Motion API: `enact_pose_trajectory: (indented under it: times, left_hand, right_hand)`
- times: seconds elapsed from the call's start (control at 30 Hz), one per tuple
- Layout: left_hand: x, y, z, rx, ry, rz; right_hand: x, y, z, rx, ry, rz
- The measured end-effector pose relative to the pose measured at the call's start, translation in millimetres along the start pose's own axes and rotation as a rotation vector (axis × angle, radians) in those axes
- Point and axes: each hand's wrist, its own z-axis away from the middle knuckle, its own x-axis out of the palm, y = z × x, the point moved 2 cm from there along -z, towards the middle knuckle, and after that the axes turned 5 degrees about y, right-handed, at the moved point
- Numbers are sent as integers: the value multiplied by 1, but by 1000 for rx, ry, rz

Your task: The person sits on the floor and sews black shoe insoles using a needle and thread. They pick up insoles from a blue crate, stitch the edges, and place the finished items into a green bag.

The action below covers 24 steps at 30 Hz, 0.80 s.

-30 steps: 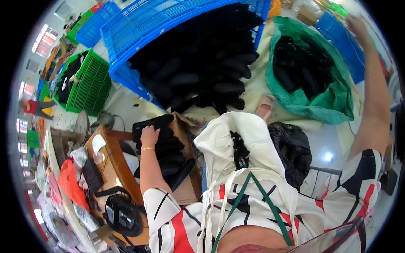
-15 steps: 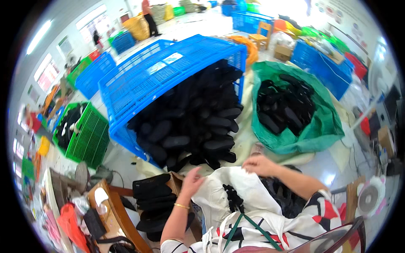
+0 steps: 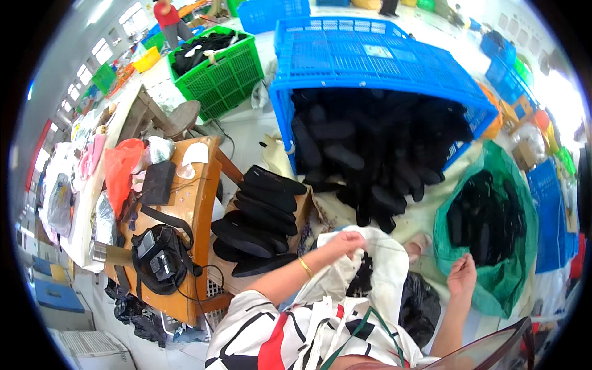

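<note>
My left hand (image 3: 348, 242) is over the white apron (image 3: 388, 253) on my lap, with its fingers pinched together. Farther right, my right hand (image 3: 462, 275) is also pinched, in front of the green sack (image 3: 447, 228). A faint thin thread (image 3: 410, 253) seems to run between the two hands. On the apron lies a small clump of black scraps (image 3: 361, 275). Black slipper-shaped pieces (image 3: 345, 157) spill out of a tipped blue crate (image 3: 370, 58), and more black pieces (image 3: 487, 216) fill the sack. Beside my left forearm, similar black pieces (image 3: 262, 209) are stacked on a box.
To the left stands a wooden table (image 3: 200, 216) carrying a black bag (image 3: 160, 259) and a red plastic bag (image 3: 123, 169). A green crate (image 3: 222, 74) of dark items stands beyond it. Next to my lap is a black plastic bag (image 3: 419, 308). Another person (image 3: 169, 18) stands far left.
My view has turned left, so the crate and sack appear farther right. My hands have spread wider apart, the right one moving out beside the green sack.
</note>
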Motion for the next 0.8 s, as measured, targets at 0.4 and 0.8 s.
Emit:
enact_pose_trajectory:
  times: [0.4,0.8]
  left_hand:
    - [-49,17,8,41,146,43]
    - [-60,14,-44,-18,264,71]
  right_hand:
    - [-252,-107,-6,-620,822,-170]
    - [-26,105,-18,-774,-8,1059]
